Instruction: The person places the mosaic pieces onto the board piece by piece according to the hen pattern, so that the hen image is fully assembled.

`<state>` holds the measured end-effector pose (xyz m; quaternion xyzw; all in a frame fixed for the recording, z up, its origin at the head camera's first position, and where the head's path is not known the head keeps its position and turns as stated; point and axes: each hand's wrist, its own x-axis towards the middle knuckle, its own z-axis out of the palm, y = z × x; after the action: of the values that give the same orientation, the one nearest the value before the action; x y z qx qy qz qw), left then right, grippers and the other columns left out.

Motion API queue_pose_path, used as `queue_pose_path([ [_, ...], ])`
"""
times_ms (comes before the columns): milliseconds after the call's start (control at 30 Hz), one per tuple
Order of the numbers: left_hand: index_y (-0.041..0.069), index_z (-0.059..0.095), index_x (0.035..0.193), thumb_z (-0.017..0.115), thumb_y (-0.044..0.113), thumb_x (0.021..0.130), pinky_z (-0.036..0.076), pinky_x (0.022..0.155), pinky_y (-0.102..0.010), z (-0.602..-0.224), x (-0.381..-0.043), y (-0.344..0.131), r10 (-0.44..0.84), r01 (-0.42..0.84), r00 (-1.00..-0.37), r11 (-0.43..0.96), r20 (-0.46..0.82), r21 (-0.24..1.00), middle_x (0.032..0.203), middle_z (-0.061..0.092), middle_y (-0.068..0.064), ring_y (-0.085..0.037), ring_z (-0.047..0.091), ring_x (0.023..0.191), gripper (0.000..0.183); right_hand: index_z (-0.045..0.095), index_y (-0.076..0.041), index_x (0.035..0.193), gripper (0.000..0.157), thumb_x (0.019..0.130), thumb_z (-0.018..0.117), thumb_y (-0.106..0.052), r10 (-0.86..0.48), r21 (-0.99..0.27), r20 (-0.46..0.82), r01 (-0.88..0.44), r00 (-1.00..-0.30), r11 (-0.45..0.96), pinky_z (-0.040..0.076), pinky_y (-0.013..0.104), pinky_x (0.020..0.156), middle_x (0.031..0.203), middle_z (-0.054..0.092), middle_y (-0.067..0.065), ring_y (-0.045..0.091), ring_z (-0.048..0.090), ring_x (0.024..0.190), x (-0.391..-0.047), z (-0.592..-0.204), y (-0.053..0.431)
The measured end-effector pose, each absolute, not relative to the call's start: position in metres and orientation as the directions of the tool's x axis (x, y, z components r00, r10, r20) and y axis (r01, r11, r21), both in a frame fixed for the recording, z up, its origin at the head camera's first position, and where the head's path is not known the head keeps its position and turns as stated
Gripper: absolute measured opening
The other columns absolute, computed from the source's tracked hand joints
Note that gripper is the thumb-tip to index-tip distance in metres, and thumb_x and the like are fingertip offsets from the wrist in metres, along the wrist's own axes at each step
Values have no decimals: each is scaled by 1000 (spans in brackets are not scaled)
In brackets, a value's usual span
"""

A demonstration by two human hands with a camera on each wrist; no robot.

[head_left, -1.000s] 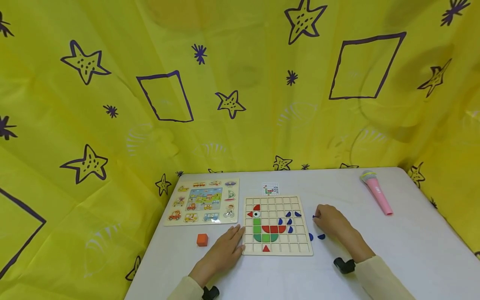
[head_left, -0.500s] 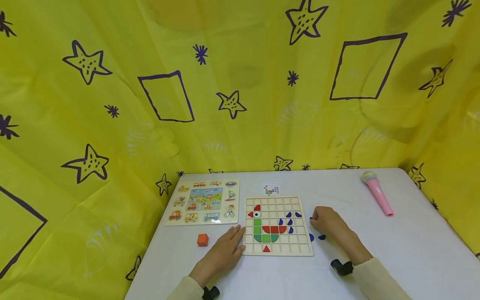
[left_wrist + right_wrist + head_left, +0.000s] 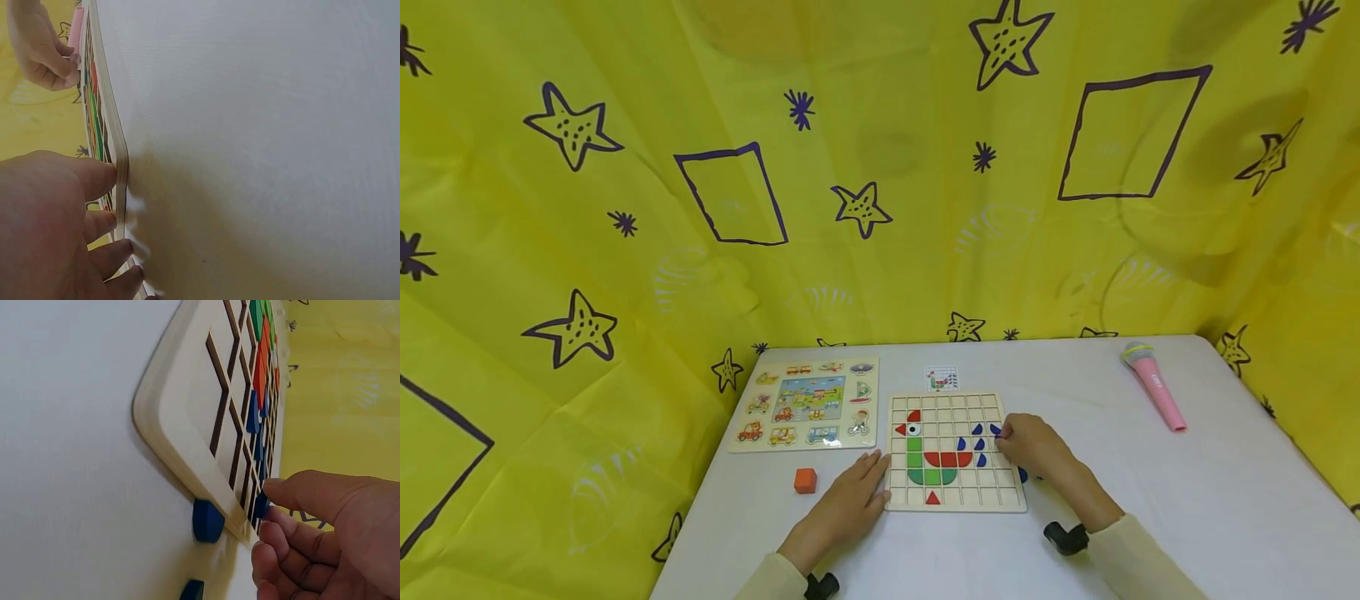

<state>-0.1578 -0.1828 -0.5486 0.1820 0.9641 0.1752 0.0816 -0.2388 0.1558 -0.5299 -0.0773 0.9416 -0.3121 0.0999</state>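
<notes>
A wooden grid board (image 3: 988, 502) lies on the table, with red, green and blue pieces forming a bird in its cells. My right hand (image 3: 1037, 446) is over the board's right edge. Thumb and fingertips pinch a blue half-round piece (image 3: 261, 505), close over the cells. On the board's left edge rests my left hand (image 3: 846, 500), its fingers extended; the left wrist view shows the thumb (image 3: 100, 178) against the rim. Beside the right edge lie a blue piece (image 3: 207, 520) and another blue piece (image 3: 192, 590), partly hidden by the right hand in the head view.
Behind the board lies a small picture card (image 3: 942, 378) showing a similar bird. A vehicle puzzle (image 3: 871, 375) is at the back left, with an orange cube (image 3: 805, 481) in front. A pink toy microphone (image 3: 1159, 392) lies at the right. Yellow cloth (image 3: 895, 275) hangs behind the table.
My right hand has moved left from the table beside the board to over its right-hand cells, carrying the blue piece. The left hand has stayed at the board's edge.
</notes>
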Motion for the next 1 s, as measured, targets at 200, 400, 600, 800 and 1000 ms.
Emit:
queue_pose_path([
  [200,14,38,165,55,36,109,36,125,-55,-550,-159,-183,381,324,-920,870,-90,372,170,37,-8,-34,35,157,62,67,-2,93,11,97,71,-12,-209,-611,-130,-87,-969,787,49,28,58,85,65,6,19,58,73,-239,-538,150],
  [400,14,38,165,55,35,110,36,125,-54,-552,-159,-183,384,328,-919,870,-86,369,170,37,-8,-34,35,157,62,64,-4,90,13,98,72,-11,-200,-613,-127,-82,-972,786,48,29,58,84,63,6,19,56,73,-238,-542,149],
  [600,14,38,165,55,35,109,36,125,-54,-551,-159,-183,382,326,-920,868,-85,375,170,37,-9,-34,35,157,62,64,-3,91,11,98,70,-9,-192,-616,-128,-74,-973,784,48,29,58,87,65,7,20,57,73,-236,-539,150],
  [800,15,38,165,55,36,109,36,125,-54,-552,-160,-183,376,319,-922,874,-95,368,171,36,-7,-33,34,158,62,62,-3,91,12,98,70,-8,-185,-630,-147,-52,-972,775,46,28,57,85,64,7,19,56,73,-234,-536,150],
  [1000,15,37,166,55,37,109,35,126,-53,-552,-160,-183,369,308,-923,878,-107,367,171,35,-6,-32,33,158,63,63,-1,93,8,95,69,-5,-187,-636,-150,-50,-971,770,50,29,57,85,64,8,20,57,73,-233,-535,151],
])
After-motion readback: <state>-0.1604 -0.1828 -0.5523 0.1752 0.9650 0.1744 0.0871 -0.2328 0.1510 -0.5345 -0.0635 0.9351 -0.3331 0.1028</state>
